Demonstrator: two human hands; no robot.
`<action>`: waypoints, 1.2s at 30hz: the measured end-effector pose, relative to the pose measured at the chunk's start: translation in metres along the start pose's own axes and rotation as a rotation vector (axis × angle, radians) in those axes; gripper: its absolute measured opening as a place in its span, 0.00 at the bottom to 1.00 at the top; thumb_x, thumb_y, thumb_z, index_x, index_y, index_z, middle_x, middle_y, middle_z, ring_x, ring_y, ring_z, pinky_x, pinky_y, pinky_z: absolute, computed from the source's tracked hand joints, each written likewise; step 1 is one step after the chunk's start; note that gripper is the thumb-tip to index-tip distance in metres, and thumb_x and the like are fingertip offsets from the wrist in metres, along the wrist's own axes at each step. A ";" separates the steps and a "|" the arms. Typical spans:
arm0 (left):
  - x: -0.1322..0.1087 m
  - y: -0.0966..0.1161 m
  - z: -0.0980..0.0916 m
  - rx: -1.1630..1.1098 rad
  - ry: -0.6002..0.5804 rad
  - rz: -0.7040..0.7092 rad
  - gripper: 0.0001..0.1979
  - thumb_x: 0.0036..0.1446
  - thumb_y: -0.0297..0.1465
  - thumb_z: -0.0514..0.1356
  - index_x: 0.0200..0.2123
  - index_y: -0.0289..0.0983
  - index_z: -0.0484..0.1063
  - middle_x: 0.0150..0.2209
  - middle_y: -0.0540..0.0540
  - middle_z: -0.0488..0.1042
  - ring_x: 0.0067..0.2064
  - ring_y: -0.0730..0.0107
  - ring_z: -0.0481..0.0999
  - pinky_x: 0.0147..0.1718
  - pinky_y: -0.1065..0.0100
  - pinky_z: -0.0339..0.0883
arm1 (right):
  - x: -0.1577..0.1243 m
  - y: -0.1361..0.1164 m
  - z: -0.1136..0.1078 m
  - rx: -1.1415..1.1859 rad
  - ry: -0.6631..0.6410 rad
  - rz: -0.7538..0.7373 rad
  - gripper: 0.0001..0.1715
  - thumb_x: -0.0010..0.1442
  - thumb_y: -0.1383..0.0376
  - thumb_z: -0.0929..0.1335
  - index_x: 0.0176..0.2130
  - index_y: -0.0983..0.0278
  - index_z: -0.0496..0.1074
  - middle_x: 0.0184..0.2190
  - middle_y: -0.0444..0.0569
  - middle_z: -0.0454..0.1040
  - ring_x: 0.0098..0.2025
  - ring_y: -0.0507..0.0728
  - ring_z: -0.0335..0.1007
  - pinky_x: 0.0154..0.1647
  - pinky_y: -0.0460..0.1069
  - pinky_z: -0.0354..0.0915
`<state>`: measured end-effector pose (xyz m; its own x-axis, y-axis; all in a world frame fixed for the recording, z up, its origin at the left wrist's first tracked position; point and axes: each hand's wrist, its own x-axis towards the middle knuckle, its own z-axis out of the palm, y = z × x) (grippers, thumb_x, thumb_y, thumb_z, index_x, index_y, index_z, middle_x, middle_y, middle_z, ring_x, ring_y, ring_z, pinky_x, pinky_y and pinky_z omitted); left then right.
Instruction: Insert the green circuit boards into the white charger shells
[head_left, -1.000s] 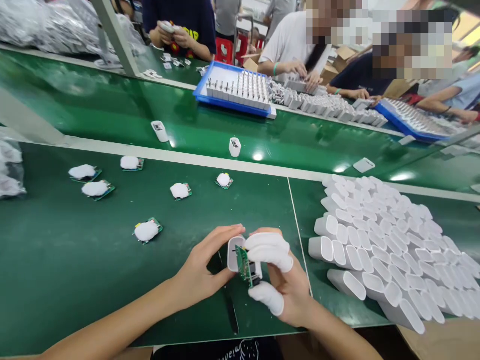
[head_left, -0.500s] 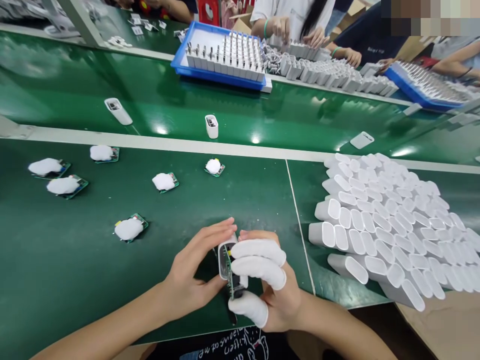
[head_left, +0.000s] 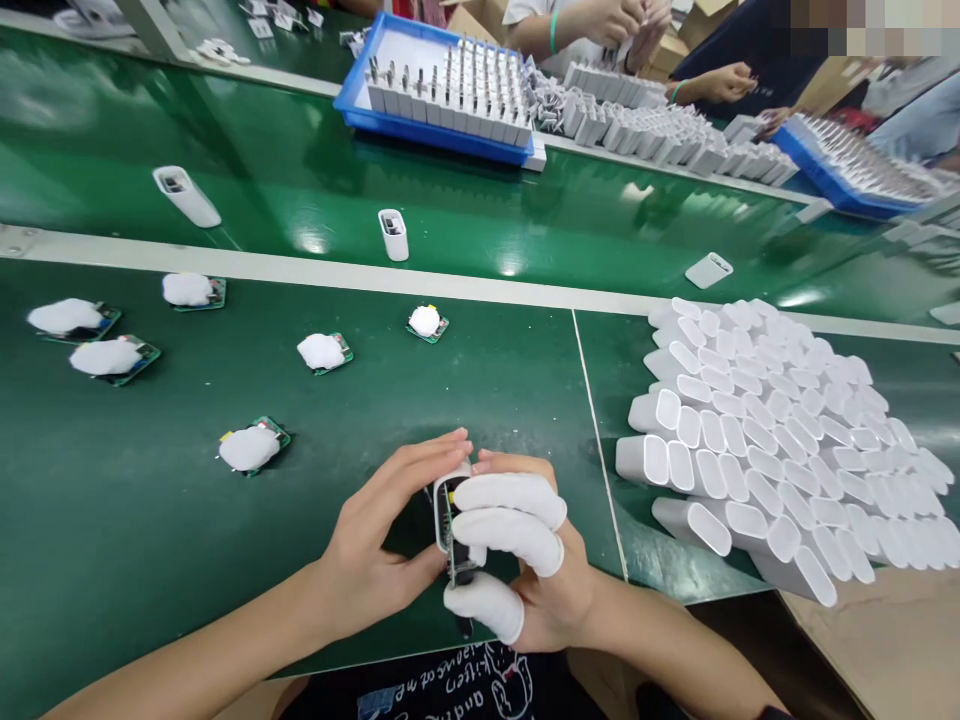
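My left hand (head_left: 379, 530) grips a white plastic shell (head_left: 444, 497) at the near edge of the green mat (head_left: 150, 520). My right hand (head_left: 525, 560), with white cots on three fingers, pinches a green circuit board (head_left: 453, 545) whose upper part sits inside the shell's open end. Both hands meet over the mat, fingers closed around these two parts. To the left, the nearest loose circuit board topped with white foam (head_left: 250, 446) lies on the mat.
Several more foam-topped boards (head_left: 322, 351) lie across the mat. A large pile of empty white shells (head_left: 772, 440) sits to the right. Single shells (head_left: 393, 234) ride the glossy conveyor belt (head_left: 525, 240). Blue trays (head_left: 435, 90) and other people's hands (head_left: 720, 80) are beyond it.
The circuit board has gone from outside the shell to partly inside it. The view has tilted downward, and the shells on the conveyor have drifted left.
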<state>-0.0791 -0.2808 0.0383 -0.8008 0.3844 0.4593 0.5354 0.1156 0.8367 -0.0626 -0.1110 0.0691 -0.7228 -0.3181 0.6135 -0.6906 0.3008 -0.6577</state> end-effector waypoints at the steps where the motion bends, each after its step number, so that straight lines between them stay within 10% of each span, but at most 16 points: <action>1: 0.000 0.000 0.000 0.000 0.004 -0.008 0.28 0.56 0.26 0.63 0.59 0.42 0.62 0.53 0.41 0.72 0.56 0.59 0.73 0.52 0.56 0.75 | 0.000 0.000 0.000 0.005 -0.005 0.006 0.20 0.62 0.63 0.69 0.53 0.60 0.62 0.39 0.51 0.73 0.47 0.58 0.74 0.52 0.57 0.71; 17: 0.002 -0.004 0.001 -0.009 0.010 -0.039 0.27 0.54 0.22 0.61 0.57 0.44 0.66 0.53 0.42 0.73 0.53 0.58 0.75 0.47 0.57 0.78 | -0.003 0.002 0.008 0.010 0.071 0.067 0.22 0.61 0.66 0.69 0.54 0.57 0.64 0.40 0.48 0.73 0.48 0.58 0.70 0.57 0.58 0.65; 23: 0.004 -0.007 0.001 0.107 0.058 0.008 0.26 0.56 0.24 0.62 0.57 0.43 0.65 0.53 0.42 0.73 0.56 0.56 0.73 0.51 0.54 0.74 | -0.013 0.005 0.014 0.387 0.054 0.472 0.40 0.58 0.53 0.71 0.62 0.55 0.52 0.62 0.56 0.59 0.64 0.62 0.58 0.61 0.61 0.62; 28: 0.009 -0.008 -0.003 0.293 0.090 0.275 0.23 0.59 0.26 0.60 0.58 0.38 0.62 0.49 0.39 0.75 0.56 0.55 0.73 0.50 0.54 0.74 | -0.013 0.007 0.017 0.794 -0.027 0.630 0.40 0.55 0.59 0.74 0.61 0.57 0.57 0.59 0.55 0.67 0.59 0.58 0.67 0.58 0.55 0.67; 36: 0.008 -0.006 0.000 0.383 0.131 0.308 0.19 0.58 0.30 0.62 0.52 0.39 0.66 0.41 0.43 0.76 0.45 0.59 0.78 0.39 0.58 0.77 | -0.007 0.009 0.014 0.737 -0.038 0.764 0.33 0.52 0.60 0.76 0.55 0.60 0.67 0.42 0.50 0.78 0.41 0.56 0.78 0.45 0.54 0.76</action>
<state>-0.0890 -0.2787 0.0367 -0.6039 0.3380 0.7219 0.7924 0.3522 0.4980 -0.0632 -0.1183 0.0530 -0.9483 -0.3071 -0.0802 0.1414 -0.1826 -0.9730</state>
